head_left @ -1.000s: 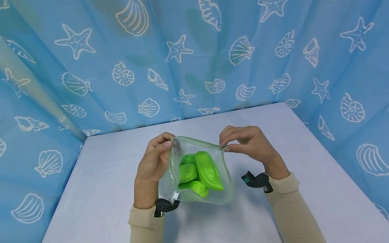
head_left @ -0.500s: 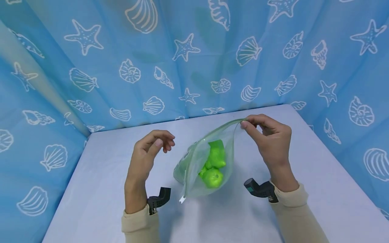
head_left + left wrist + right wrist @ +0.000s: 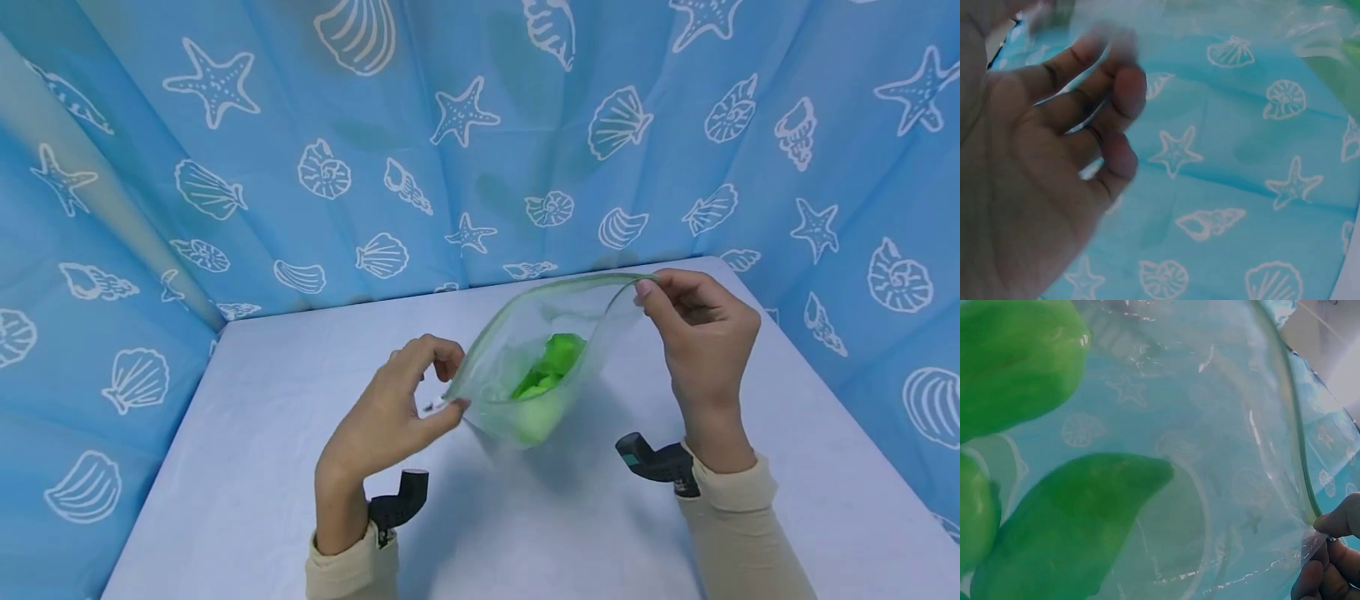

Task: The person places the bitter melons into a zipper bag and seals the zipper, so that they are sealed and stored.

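A clear zip bag [image 3: 525, 333] with a greenish tint hangs tilted above the table, stretched between both hands. Several glossy green pepper-like pieces [image 3: 551, 367] lie bunched in its lower part. My left hand [image 3: 444, 392] pinches the bag's near-left corner by the zipper end. My right hand [image 3: 651, 287] pinches the far-right corner, higher up. In the right wrist view the green pieces [image 3: 1066, 531] fill the frame behind the bag film [image 3: 1229, 456], with my fingertips [image 3: 1335, 522] on its edge. In the left wrist view my curled fingers [image 3: 1119, 94] touch blurred film.
The pale lilac table [image 3: 300, 467] spreads under the bag. A blue curtain [image 3: 375, 150] printed with white shells and starfish closes it in at the back and on both sides. Black wrist cameras [image 3: 652, 458] sit at my cuffs.
My left hand let go of the bag, then took hold of its zipper end again. My right hand carried the bag up and to the right, so it turned and lifted off the table.
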Tool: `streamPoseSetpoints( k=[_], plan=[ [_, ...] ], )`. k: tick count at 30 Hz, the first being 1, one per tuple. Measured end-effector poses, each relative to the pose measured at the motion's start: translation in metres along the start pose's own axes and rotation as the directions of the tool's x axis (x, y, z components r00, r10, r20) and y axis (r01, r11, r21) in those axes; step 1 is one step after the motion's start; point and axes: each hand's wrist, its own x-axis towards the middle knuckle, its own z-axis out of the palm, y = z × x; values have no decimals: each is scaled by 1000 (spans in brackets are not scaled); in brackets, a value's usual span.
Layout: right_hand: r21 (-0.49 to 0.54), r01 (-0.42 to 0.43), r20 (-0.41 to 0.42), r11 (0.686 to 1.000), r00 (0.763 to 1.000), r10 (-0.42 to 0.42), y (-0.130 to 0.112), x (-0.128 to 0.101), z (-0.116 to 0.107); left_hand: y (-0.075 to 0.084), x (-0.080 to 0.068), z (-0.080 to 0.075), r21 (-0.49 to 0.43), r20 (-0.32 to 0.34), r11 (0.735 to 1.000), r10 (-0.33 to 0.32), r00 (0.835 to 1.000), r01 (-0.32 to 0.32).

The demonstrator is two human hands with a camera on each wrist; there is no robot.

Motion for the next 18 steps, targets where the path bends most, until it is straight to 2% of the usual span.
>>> streamPoseSetpoints(
  k=[2, 5, 7, 11, 13, 14, 18],
  plan=[
    [16, -5, -12, 1000, 1000, 5, 1, 1, -2, -5, 0, -3, -12, -106, 1000, -12, 994, 11],
    [53, -8, -12, 999, 1000, 9, 2, 3, -3, -13, -1, -7, -29, -272, 999, -29, 962, 22],
    [99, -14, -3, 995, 1000, 15, 3, 3, -4, -18, -2, -10, -66, -371, 998, -39, 928, 16],
    [226, -31, 37, 974, 999, 24, 9, 5, -6, -21, -5, -15, -197, -528, 980, -84, 845, -25],
    [275, -44, 61, 960, 998, 28, 14, 6, -9, -19, -7, -18, -253, -575, 966, -101, 812, -59],
    [288, -46, 72, 956, 997, 26, 17, 6, -10, -18, -8, -19, -275, -586, 959, -106, 803, -74],
    [304, -74, 106, 950, 993, 44, 28, 8, -15, -7, -10, -22, -331, -595, 936, -111, 796, -118]
  ],
)
